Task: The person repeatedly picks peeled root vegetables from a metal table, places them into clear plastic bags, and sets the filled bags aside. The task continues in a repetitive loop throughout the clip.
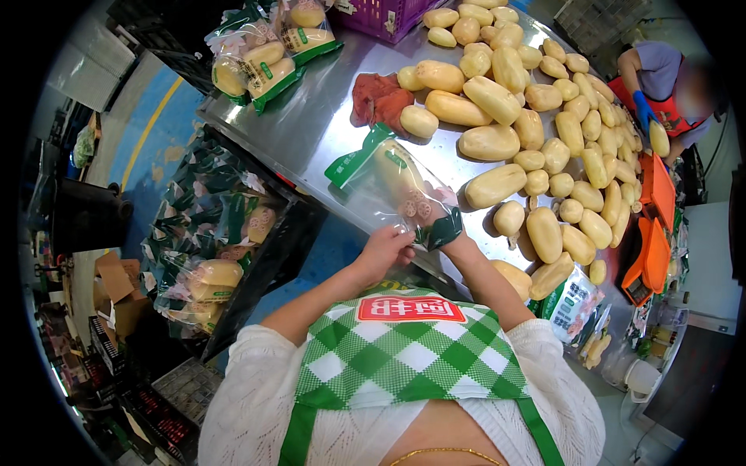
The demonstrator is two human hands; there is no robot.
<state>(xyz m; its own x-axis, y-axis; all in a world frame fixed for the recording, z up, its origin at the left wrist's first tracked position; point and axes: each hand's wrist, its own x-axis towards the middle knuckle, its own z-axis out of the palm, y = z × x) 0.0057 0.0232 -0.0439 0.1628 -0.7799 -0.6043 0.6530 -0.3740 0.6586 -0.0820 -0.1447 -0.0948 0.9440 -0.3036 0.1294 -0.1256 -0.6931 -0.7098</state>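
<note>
A clear plastic bag [364,200] with green ends lies tilted at the near edge of the metal table, in front of me. Inside it is a peeled lotus root [399,169], with cut ends showing round holes. My left hand [388,250] is closed, pinching the bag's near edge between thumb and fingers. At the bag's near right end, my right hand [441,208] reaches into the mouth and is closed against the lotus root; film and the green band partly cover its fingers.
Many peeled lotus roots [497,182] cover the table's right side. A red-brown cloth [379,99] lies beyond the bag. Filled bags [256,58] stand far left, below a purple crate [385,17]. More fill a black crate [268,272]. Another person [668,85] works at far right near orange bins [651,252].
</note>
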